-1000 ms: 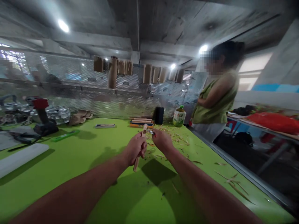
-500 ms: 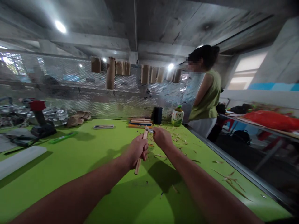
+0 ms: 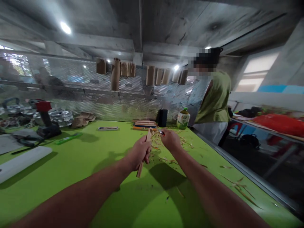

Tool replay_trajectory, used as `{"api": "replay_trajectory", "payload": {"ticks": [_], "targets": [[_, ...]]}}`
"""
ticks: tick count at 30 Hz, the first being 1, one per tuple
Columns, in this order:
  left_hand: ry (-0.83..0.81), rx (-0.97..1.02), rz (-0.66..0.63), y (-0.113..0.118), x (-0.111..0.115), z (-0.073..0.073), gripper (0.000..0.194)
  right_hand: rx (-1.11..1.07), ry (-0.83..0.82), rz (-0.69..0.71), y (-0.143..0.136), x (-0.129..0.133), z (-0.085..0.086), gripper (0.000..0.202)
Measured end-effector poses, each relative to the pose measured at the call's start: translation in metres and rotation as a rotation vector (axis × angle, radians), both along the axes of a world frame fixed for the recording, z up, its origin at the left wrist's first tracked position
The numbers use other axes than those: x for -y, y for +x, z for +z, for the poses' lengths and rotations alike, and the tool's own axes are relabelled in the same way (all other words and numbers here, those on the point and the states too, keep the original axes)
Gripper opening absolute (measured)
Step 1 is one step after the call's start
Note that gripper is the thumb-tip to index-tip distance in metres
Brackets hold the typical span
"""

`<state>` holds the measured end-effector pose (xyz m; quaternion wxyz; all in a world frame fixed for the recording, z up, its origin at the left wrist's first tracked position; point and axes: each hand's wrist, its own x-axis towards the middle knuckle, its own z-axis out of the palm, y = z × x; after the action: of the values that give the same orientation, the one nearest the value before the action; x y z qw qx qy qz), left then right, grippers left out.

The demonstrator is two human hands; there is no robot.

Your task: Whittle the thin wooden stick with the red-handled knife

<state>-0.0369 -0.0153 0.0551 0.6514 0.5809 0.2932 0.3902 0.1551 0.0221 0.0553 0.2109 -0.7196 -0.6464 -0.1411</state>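
My left hand (image 3: 140, 152) is closed round a pale wooden stick (image 3: 140, 170), which slants upward and away from me. Its far end sticks out past my thumb and looks cut at the tip. My right hand (image 3: 171, 140) is closed on a small knife (image 3: 161, 132); only its short metal blade and a bit of orange show, the handle being hidden in my fist. The blade sits just right of the stick's far end, apart from it. Thin wood shavings (image 3: 166, 159) lie on the green table (image 3: 114, 196) beneath and beyond my hands.
At the back stand a stack of wooden strips (image 3: 144, 124), a black box (image 3: 162, 117) and a green-capped bottle (image 3: 183, 118). To the left are a cordless drill (image 3: 45, 117), a green cutter (image 3: 68, 138) and a white bar (image 3: 26, 163). A person (image 3: 213, 95) stands beyond the table's right edge.
My right hand with the knife has moved right, off the tip of the stick. The left hand holds the stick much as before. The person at the right has turned and leaned.
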Motion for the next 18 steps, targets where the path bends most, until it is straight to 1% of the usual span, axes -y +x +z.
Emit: {"api": "replay_trajectory", "payload": {"ticks": [3,5,7,10,14,16,18], "targets": [[0.026,-0.043,0.037,0.001,-0.001,0.004,0.018,0.056,-0.055,0.061,-0.025,0.008,-0.002,0.028],[0.029,-0.078,0.071,0.004,0.001,0.005,0.013,0.082,-0.094,0.069,-0.033,0.011,-0.002,0.029],[0.038,-0.097,0.116,0.007,0.003,0.006,0.009,0.100,-0.095,0.079,-0.037,0.012,-0.001,0.028],[0.038,-0.099,0.154,0.010,0.004,0.004,0.007,0.102,-0.056,0.093,-0.036,0.010,0.001,0.028],[-0.008,-0.094,0.108,0.012,0.007,0.007,0.016,0.068,-0.028,0.072,-0.031,0.005,0.000,0.028],[-0.039,-0.108,0.097,0.013,0.013,0.010,0.023,0.048,-0.008,0.064,-0.024,0.000,-0.002,0.029],[-0.026,-0.149,0.079,0.014,0.025,0.012,0.028,0.002,-0.033,0.008,-0.010,-0.004,-0.003,0.030]]}}
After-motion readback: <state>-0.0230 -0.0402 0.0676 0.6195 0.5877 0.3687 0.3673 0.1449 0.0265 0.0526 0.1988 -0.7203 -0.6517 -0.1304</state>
